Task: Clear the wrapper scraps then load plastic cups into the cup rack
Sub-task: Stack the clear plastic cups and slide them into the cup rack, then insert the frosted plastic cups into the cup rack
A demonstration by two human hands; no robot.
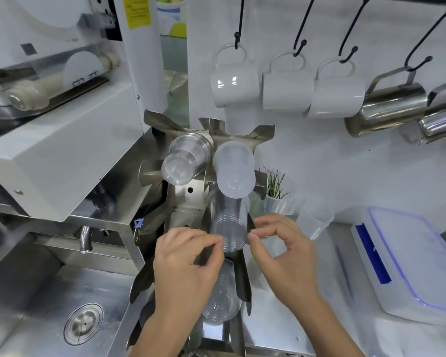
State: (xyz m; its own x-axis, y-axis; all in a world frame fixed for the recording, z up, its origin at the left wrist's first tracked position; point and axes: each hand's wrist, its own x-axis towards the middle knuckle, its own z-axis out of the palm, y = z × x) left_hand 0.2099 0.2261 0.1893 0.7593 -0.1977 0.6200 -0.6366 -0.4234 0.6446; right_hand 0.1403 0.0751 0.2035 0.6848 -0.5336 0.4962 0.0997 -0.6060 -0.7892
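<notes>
A steel cup rack (188, 199) with flared fins stands at the counter's edge beside the sink. Its upper left slot holds a stack of clear plastic cups (184, 158); the upper right slot holds frosted cups (233, 168). In the middle right slot lies another clear cup stack (228, 220). My left hand (188, 269) and my right hand (281, 251) pinch the end of that stack from either side. A lower clear stack (220, 302) shows below, partly hidden by my left hand. No wrapper scraps are visible.
A steel sink (62, 305) with a drain lies lower left, a tap (85, 239) above it. A large white machine (57, 150) stands left. White mugs (286, 88) and steel pitchers (389, 106) hang on hooks. A lidded plastic box (407, 264) and a measuring jug (314, 222) sit right.
</notes>
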